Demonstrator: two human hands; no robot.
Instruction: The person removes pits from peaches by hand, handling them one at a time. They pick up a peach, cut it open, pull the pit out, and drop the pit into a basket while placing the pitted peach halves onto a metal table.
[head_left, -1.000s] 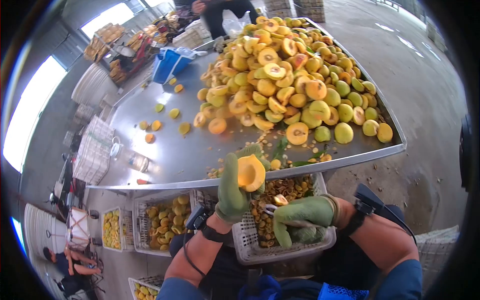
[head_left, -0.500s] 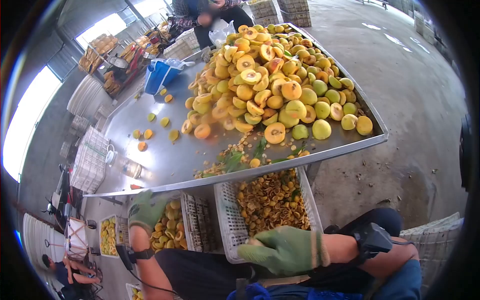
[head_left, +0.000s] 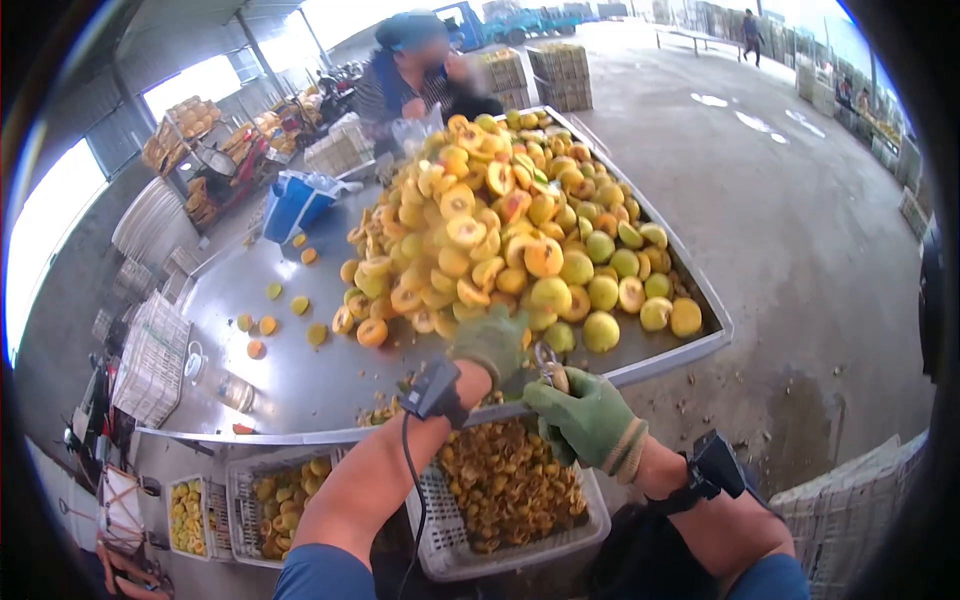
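A heap of yellow peaches [head_left: 470, 230], many cut in half, covers much of the metal table [head_left: 300, 385]. My left hand [head_left: 490, 343], in a green glove, reaches to the heap's front edge; its fingers are partly hidden and blurred. Closed around a small pitting tool [head_left: 549, 368] is my gloved right hand [head_left: 585, 420], just over the table's front rim. The tool shows a looped metal head and a short light handle. Below the hands, a white crate [head_left: 455, 562] holds brownish-orange peach scraps [head_left: 510, 485].
More crates of peaches [head_left: 262, 500] stand under the table at left. On the table lie a blue bag [head_left: 292, 208], a clear jar [head_left: 232, 390] and several loose halves. Another person [head_left: 400, 85] is at the far side. Stacked crates [head_left: 558, 78] stand behind.
My left hand has moved from over the left crate to the front of the heap. My right hand has risen from my lap to the table edge, and the tool now shows. The view has tilted up.
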